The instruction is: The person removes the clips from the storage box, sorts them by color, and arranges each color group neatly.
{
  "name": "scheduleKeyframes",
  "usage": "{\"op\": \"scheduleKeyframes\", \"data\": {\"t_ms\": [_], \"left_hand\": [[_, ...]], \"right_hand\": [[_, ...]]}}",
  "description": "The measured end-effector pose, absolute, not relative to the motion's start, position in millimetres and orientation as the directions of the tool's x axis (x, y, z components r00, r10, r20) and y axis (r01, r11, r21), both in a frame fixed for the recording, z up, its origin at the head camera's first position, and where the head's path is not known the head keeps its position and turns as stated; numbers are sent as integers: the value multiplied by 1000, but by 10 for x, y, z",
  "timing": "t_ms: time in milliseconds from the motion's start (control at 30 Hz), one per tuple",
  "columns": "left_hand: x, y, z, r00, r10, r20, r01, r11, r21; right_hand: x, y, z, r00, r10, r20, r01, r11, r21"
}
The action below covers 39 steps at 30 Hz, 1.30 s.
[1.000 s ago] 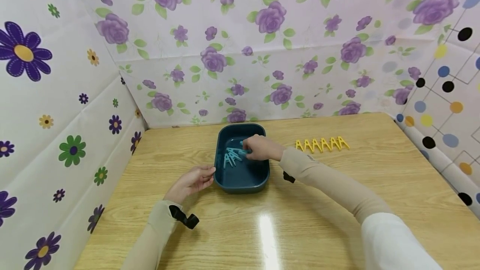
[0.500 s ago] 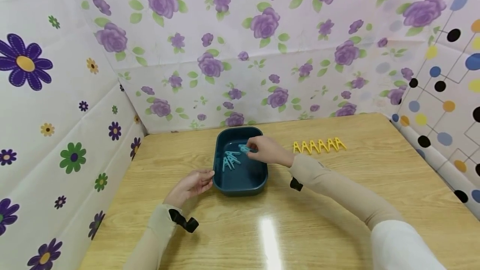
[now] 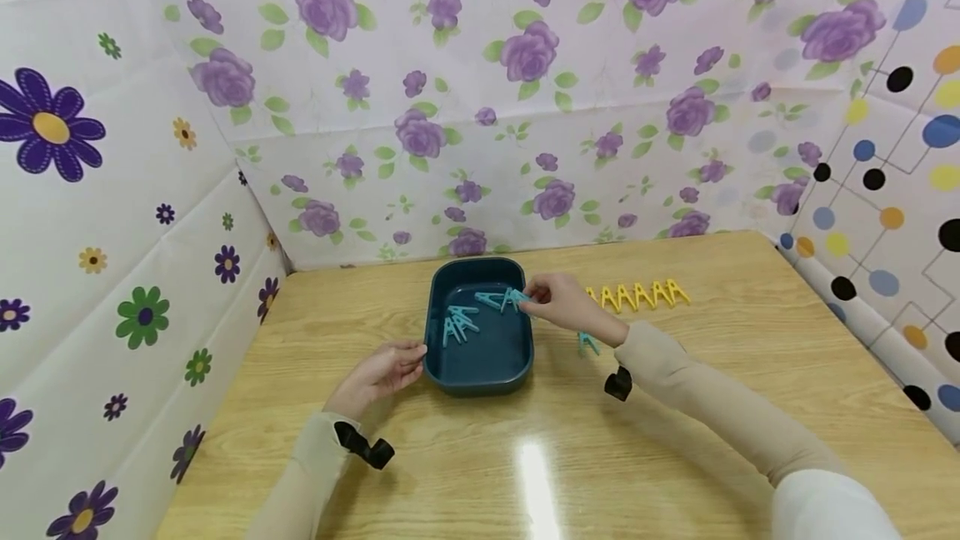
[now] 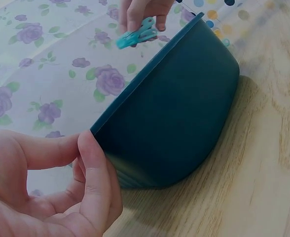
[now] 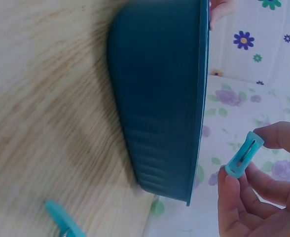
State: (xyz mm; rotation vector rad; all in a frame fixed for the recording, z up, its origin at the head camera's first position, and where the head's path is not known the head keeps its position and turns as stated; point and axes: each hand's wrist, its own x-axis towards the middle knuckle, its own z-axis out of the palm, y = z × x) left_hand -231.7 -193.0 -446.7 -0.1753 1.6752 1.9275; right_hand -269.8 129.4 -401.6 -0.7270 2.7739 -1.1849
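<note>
Left of centre I see the left hand (image 3: 378, 375) pinching a dark teal, rounded-rectangular plastic tub (image 3: 480, 369) by its rim, while the right hand (image 3: 567, 304), its arm (image 3: 720, 398) extended from lower right, pinches a turquoise plastic clothespin (image 5: 244, 155) above the tub's right edge.

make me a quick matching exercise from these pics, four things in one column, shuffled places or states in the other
1. dark teal rounded plastic tub
2. yellow A-shaped plastic clips
3. white sheet with purple roses
4. cluster of light-blue plastic clips

a. upright behind the wood-grain table
b. lying inside the tub
c. pinched at the rim by the left grip
d. in a row, right of the tub

Pairs: 1-c, 2-d, 3-a, 4-b
</note>
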Motion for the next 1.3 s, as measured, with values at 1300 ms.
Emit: {"op": "scheduleKeyframes", "data": {"t_ms": [1300], "left_hand": [[-2323, -1931, -4473, -806, 357, -472, -526, -67, 848]], "right_hand": [[-2495, 1909, -4276, -967, -252, -45, -167, 753, -636]]}}
